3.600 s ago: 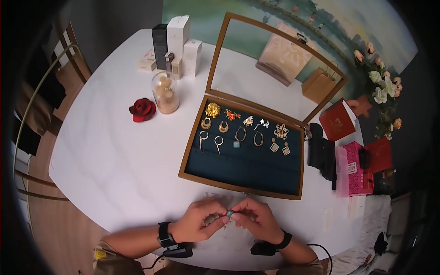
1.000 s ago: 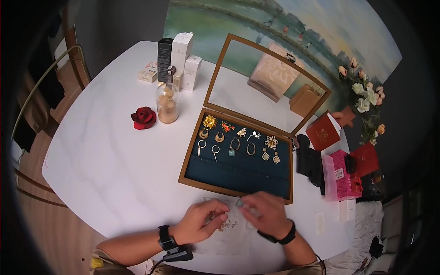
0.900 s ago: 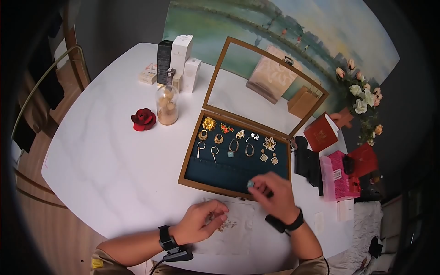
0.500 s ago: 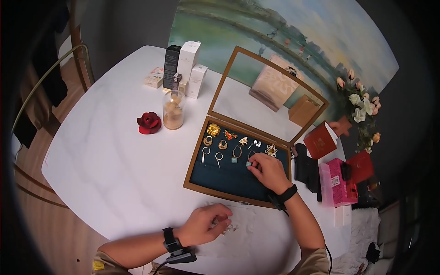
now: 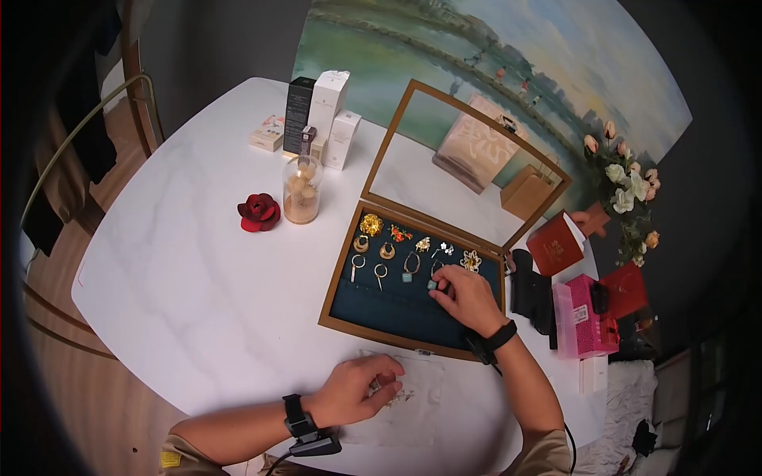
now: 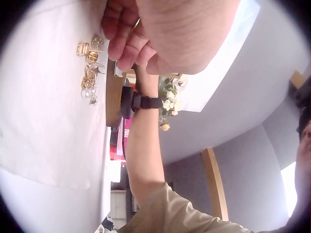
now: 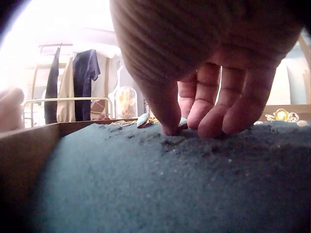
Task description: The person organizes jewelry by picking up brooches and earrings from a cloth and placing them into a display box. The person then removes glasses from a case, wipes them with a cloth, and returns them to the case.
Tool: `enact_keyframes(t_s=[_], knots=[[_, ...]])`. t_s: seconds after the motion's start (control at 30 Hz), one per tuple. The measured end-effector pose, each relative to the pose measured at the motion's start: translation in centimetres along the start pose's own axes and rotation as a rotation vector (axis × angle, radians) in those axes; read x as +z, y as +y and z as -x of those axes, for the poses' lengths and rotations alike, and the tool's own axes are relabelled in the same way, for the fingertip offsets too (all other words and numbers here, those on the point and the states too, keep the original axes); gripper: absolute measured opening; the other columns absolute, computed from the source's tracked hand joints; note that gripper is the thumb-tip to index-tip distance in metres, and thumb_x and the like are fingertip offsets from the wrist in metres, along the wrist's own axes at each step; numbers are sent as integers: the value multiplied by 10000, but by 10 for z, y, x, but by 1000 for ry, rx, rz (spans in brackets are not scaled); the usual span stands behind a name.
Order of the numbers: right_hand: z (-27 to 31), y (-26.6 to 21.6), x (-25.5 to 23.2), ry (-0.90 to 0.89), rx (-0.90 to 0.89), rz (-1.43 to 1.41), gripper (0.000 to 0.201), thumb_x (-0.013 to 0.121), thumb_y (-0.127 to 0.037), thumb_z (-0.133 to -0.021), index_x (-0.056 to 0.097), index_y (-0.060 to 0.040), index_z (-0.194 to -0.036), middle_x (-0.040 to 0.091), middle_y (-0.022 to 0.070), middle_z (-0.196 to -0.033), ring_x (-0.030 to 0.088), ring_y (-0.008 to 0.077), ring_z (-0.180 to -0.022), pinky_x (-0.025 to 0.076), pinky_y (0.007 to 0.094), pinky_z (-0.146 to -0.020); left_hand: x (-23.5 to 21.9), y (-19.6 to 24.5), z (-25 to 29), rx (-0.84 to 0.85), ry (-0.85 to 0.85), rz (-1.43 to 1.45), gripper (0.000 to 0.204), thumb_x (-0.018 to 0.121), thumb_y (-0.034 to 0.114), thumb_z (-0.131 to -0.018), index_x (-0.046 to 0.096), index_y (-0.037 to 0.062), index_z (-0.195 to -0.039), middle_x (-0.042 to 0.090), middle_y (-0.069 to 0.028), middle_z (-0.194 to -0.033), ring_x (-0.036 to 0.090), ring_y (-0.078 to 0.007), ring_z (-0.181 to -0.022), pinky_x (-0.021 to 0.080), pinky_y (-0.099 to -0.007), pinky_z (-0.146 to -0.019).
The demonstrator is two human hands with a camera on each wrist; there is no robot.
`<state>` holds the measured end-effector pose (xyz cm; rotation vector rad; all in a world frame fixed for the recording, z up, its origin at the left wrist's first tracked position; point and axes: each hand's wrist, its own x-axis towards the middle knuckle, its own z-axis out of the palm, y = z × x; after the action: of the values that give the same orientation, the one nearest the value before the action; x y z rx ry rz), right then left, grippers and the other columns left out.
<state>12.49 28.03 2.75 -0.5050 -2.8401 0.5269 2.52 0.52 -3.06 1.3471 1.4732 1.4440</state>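
My right hand reaches into the wooden jewelry box and pinches a square turquoise earring drop between thumb and fingers, down at the dark teal lining. Just above the drop is a hoop earring, partly covered by the fingers. To its left lies another hoop with a matching turquoise drop. In the right wrist view the pinched drop is mostly hidden behind the thumb. My left hand, fingers loosely bent and holding nothing, hovers by loose gold and pearl jewelry on a pale cloth.
The box's glass lid stands raised. Gold earrings and brooches fill its upper rows. Left of it are a red fabric rose, a glass dome and cosmetic boxes. On the right stand a pink box and a flower vase.
My right hand has left the left hand with the turquoise drop, moved forward over the box and lowered it beside the hoop. For the last half second both hands have stayed nearly still.
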Motion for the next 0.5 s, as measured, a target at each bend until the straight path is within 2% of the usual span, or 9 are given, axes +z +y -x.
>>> enact_keyframes(t_s=[0.03, 0.1, 0.13, 0.2, 0.23, 0.3, 0.33, 0.5], knots=[[-1, -4, -2, 0, -3, 0, 223, 791, -134, -858, 651, -94, -1027, 683, 55, -878, 699, 277, -742, 536, 388, -641, 0, 0, 0, 9, 6, -7, 174, 715, 136, -947, 666, 52, -1091, 715, -82, -820, 695, -223, -709, 550, -337, -627], [-1, -10, -3, 44, -21, 1, 242, 790, -77, -856, 654, -59, -1056, 643, 44, -839, 650, 187, -636, 510, 333, -606, -1, 0, 1, 14, 14, -14, 172, 715, 136, -946, 665, 52, -1088, 716, -82, -819, 695, -223, -707, 550, -338, -626], [-2, -10, -2, 43, -22, 0, 242, 790, -77, -856, 654, -59, -1056, 643, 44, -839, 650, 187, -636, 510, 333, -606, -1, 0, 1, 5, 7, -10, 172, 715, 135, -945, 665, 52, -1087, 716, -83, -819, 695, -225, -707, 551, -339, -628], [-7, -13, 2, 104, -144, 11, 265, 776, -83, -870, 653, -80, -1104, 642, 47, -856, 667, 212, -672, 518, 352, -613, 1, 0, 1, -3, -2, -6, 172, 716, 135, -944, 664, 52, -1086, 716, -84, -819, 696, -227, -706, 553, -341, -630], [-9, -15, 2, 107, -143, 12, 265, 776, -83, -870, 653, -80, -1104, 642, 47, -856, 667, 212, -672, 518, 352, -613, 2, -1, 1, -9, -1, 8, 175, 717, 136, -943, 665, 53, -1087, 716, -85, -820, 696, -229, -706, 554, -341, -632], [-15, -24, 3, 104, -297, 158, 277, 766, -98, -879, 654, -103, -1133, 645, 51, -883, 684, 246, -730, 528, 375, -620, 2, -2, 0, -16, -1, 20, 177, 717, 138, -942, 665, 53, -1089, 717, -86, -822, 697, -231, -707, 555, -342, -635], [-16, -27, 3, 26, -255, 173, 261, 715, -142, -918, 628, -124, -1164, 643, 88, -973, 696, 329, -840, 546, 456, -694, 2, -2, 0, -14, -1, 15, 180, 719, 139, -942, 665, 53, -1091, 716, -88, -824, 697, -232, -710, 555, -341, -637], [-26, -29, 12, -14, -256, 270, 227, 707, -173, -927, 624, -124, -1133, 644, 86, -967, 701, 327, -841, 553, 465, -705, 0, 1, 1, -21, -2, 4, 182, 720, 139, -940, 667, 53, -1091, 715, -93, -833, 700, -233, -723, 557, -340, -645]])
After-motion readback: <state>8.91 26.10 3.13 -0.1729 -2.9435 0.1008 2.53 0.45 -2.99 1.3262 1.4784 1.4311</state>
